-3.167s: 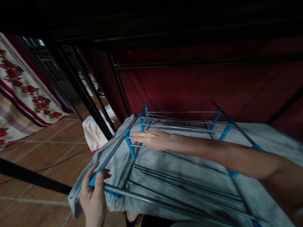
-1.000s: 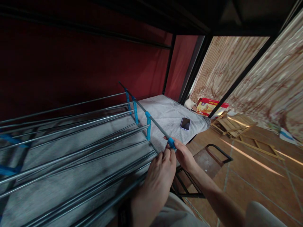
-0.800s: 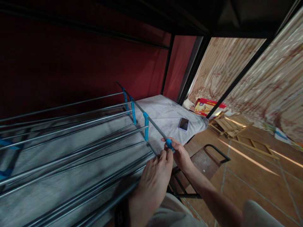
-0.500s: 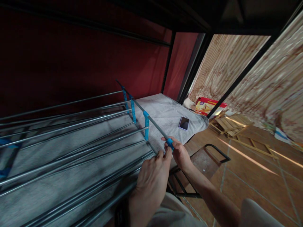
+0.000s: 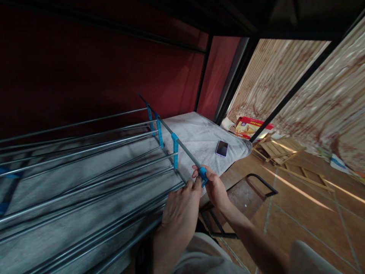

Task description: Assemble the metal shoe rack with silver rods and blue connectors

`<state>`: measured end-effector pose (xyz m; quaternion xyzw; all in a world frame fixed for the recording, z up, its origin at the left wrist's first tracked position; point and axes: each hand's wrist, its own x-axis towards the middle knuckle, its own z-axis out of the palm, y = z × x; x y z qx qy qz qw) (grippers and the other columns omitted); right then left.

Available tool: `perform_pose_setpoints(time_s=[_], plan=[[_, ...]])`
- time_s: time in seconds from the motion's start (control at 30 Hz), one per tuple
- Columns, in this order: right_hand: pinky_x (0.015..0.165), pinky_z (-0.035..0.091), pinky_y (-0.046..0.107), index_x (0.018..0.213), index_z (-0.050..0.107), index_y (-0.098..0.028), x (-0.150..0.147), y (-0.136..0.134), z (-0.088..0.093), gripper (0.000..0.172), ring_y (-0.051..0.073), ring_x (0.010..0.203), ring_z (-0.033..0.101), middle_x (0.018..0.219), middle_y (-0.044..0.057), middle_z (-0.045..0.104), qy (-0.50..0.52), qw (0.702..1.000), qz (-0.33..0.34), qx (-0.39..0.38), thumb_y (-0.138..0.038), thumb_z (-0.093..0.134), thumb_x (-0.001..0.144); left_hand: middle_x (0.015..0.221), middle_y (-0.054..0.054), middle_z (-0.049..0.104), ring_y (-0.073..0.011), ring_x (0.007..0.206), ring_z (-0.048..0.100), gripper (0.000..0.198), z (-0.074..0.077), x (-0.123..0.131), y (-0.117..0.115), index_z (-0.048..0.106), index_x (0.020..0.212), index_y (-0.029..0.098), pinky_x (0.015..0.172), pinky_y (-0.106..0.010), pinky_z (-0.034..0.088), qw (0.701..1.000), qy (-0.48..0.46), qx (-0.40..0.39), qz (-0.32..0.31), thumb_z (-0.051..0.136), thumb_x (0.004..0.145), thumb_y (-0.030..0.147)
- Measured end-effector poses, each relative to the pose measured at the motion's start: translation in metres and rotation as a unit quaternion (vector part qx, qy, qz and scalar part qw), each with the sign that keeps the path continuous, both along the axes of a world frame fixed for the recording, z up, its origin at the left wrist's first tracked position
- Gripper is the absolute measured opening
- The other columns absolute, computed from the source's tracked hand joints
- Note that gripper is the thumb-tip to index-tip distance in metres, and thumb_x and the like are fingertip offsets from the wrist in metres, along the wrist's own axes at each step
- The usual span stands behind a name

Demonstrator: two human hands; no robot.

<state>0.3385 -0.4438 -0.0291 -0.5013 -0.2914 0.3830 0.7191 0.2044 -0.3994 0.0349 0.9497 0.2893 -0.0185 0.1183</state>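
A rack of grey metal rods (image 5: 94,167) with blue plastic joints lies on a grey blanket (image 5: 199,137) covering a low bunk. At the rack's near right corner sits a blue connector (image 5: 203,177) on the end of the side rail. My right hand (image 5: 213,186) is pinched round that connector from the right. My left hand (image 5: 181,209) presses its fingertips against the same corner from the left, over the ends of the nearest rods. Its fingers are curled together; what they grip is hidden.
A phone (image 5: 221,148) lies on the blanket's right end. Beyond it stand a red box (image 5: 251,127) and wooden slats (image 5: 276,148) on the tiled floor. A black metal frame (image 5: 251,182) stands below the bunk edge. Dark red cloth backs the bunk.
About three seconds ago both hands were at the rack's left end; the view has swung to the right end. In the last second the hands stayed at the blue corner connector, shifting slightly left.
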Motion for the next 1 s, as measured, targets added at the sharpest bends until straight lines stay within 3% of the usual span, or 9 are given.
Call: perform_pose_setpoints(time_s=[0.17,0.3,0.57,0.67,0.73,0.8,0.87,0.93,1.0], plan=[[0.085,0.05,0.034,0.093,0.072,-0.021,-0.005,-0.001,0.004,0.03,0.021,0.085,0.063,0.087,0.003,0.071,0.014,1.0,0.003,-0.013,-0.046,0.058,0.081,0.138,-0.014,0.066,-0.0231,0.114,0.071,0.045,0.001,-0.001,0.001,0.054,0.145,0.023,0.091,-0.034,0.058,1.0,0.01,-0.007,0.005,0.036,0.105,0.013],[0.094,0.049,0.037,0.091,0.071,-0.022,-0.009,0.001,0.003,0.031,0.025,0.096,0.064,0.088,0.005,0.072,0.018,1.0,0.004,-0.009,-0.049,0.058,0.081,0.137,-0.016,0.067,-0.0246,0.111,0.073,0.04,0.001,0.001,0.002,0.058,0.138,0.019,0.086,-0.035,0.059,1.0,0.002,-0.004,0.004,0.037,0.104,0.012],[0.106,0.045,0.04,0.103,0.074,-0.023,-0.015,0.002,-0.003,0.032,0.026,0.105,0.065,0.102,0.004,0.076,0.042,0.999,0.026,0.01,-0.042,0.057,0.083,0.096,-0.009,0.075,-0.0239,0.086,0.077,0.036,-0.004,-0.002,0.002,0.046,0.14,0.016,0.072,-0.032,0.057,1.0,-0.01,0.015,0.023,0.039,0.106,0.015],[0.111,0.041,0.039,0.097,0.073,-0.023,-0.015,0.004,-0.003,0.029,0.025,0.111,0.063,0.106,0.004,0.076,0.021,0.999,0.036,0.031,-0.04,0.054,0.084,0.101,-0.01,0.075,-0.0232,0.09,0.076,0.034,-0.007,-0.003,0.005,0.049,0.137,0.015,0.075,-0.032,0.058,0.999,-0.027,0.034,0.007,0.038,0.105,0.014],[0.11,0.042,0.039,0.099,0.073,-0.023,-0.016,0.005,-0.002,0.029,0.024,0.109,0.063,0.104,0.004,0.075,0.028,0.998,0.036,0.037,-0.039,0.052,0.085,0.114,-0.013,0.073,-0.0244,0.103,0.073,0.033,-0.011,-0.007,0.005,0.052,0.135,0.015,0.083,-0.035,0.058,0.995,-0.065,0.072,-0.012,0.04,0.104,0.014],[0.108,0.044,0.039,0.102,0.072,-0.023,-0.016,0.005,-0.001,0.03,0.023,0.105,0.064,0.102,0.003,0.074,0.035,0.998,0.036,0.025,-0.04,0.052,0.087,0.129,-0.015,0.068,-0.0265,0.12,0.066,0.034,-0.019,-0.018,0.0,0.054,0.135,0.015,0.098,-0.039,0.055,0.979,-0.138,0.14,-0.055,0.043,0.103,0.014],[0.105,0.046,0.038,0.102,0.072,-0.023,-0.016,0.004,-0.001,0.031,0.023,0.102,0.064,0.101,0.004,0.073,0.019,0.999,0.032,0.014,-0.045,0.053,0.089,0.136,-0.015,0.065,-0.0268,0.131,0.059,0.037,-0.037,-0.034,-0.008,0.054,0.138,0.014,0.11,-0.04,0.048,0.943,-0.215,0.203,-0.155,0.042,0.103,0.013],[0.099,0.048,0.037,0.101,0.072,-0.023,-0.014,0.003,-0.003,0.041,0.023,0.098,0.064,0.099,0.005,0.073,0.002,0.999,0.031,0.014,-0.057,0.053,0.09,0.131,-0.013,0.069,-0.0242,0.127,0.061,0.038,-0.064,-0.052,-0.014,0.057,0.137,0.014,0.113,-0.037,0.045,0.901,-0.258,0.22,-0.271,0.041,0.103,0.013],[0.093,0.05,0.038,0.104,0.073,-0.023,-0.013,0.003,-0.009,0.055,0.023,0.094,0.063,0.096,0.006,0.073,0.005,1.0,0.024,0.018,-0.07,0.048,0.09,0.118,-0.01,0.074,-0.0214,0.114,0.067,0.034,-0.097,-0.065,-0.013,0.063,0.13,0.015,0.109,-0.035,0.048,0.905,-0.245,0.187,-0.293,0.041,0.104,0.015]])
